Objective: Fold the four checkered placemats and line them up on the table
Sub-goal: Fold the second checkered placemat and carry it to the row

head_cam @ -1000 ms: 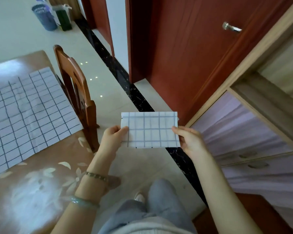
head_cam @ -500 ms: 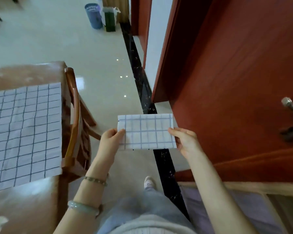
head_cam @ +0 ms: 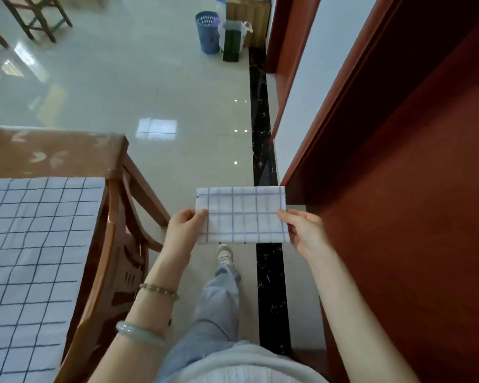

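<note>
The floor [head_cam: 155, 87] is glossy pale tile and fills the upper and middle field, crossed by a black marble strip [head_cam: 263, 150] that runs along the right side. A red-brown wooden door [head_cam: 415, 217] occupies the right of the view.

The counter [head_cam: 53, 150] sits at the left edge; its brown surface bears a pale leaf pattern. An unfolded checkered placemat [head_cam: 31, 266] lies flat on the counter, white with dark blue grid lines, its right edge close to the counter's edge. A wooden chair [head_cam: 116, 261] stands just beside the counter, its back rail against the counter's edge.

A blue waste basket [head_cam: 207, 31] stands on the floor at the far end, with a dark green bag [head_cam: 231, 45] just beside it.

A folded checkered placemat [head_cam: 241, 215] is held in the air over the floor, to the right of the chair and apart from the counter. It forms a compact rectangle, level, with its long edge horizontal.

The left hand [head_cam: 184, 233] grips the left end of the folded placemat, thumb on the top face. The right hand [head_cam: 304, 233] grips the right end in the same way. The left forearm carries a beaded bracelet [head_cam: 158, 290] and a pale green bangle [head_cam: 138, 333].
</note>
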